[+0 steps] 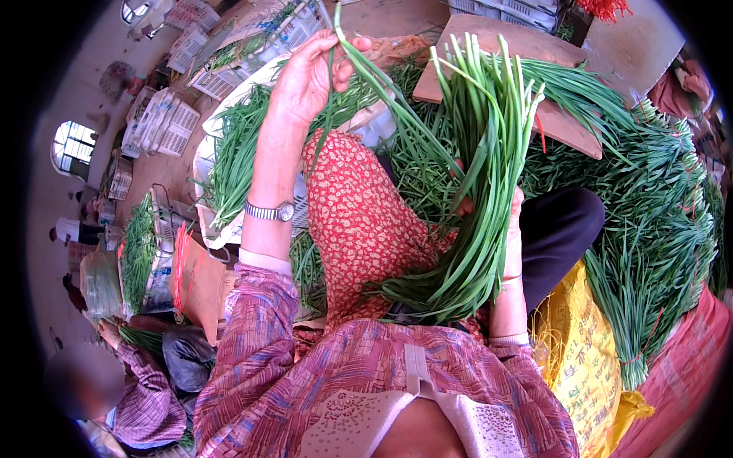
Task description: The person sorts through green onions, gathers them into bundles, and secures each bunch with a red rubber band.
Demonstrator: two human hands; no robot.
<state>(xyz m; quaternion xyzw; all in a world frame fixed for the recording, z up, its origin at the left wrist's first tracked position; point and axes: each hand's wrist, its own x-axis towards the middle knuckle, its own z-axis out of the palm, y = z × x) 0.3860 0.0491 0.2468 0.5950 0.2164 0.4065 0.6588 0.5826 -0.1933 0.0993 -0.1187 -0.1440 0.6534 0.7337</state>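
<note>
My left hand (309, 76) is raised at the upper middle, fingers curled in a pinch on a few long garlic chives (382, 82). Their leaves trail down to the right over my lap. A thick bunch of garlic chives (489, 153) is gripped in my right hand (516, 208), pale stem ends pointing up and away, green leaf tips drooping toward my chest. That hand is mostly hidden behind the bunch; a bit of its fingers and the wrist show. Beneath lies a red flowered cloth (359, 206) over my leg.
Loose chives fill a white crate (206, 164) at left. A wooden board (565, 126) lies ahead, with chives on it. Tied chive bundles (657, 221) are piled at right beside a yellow sack (584, 343). Another person (149, 397) sits at lower left. Stacked white crates (164, 122) stand farther off.
</note>
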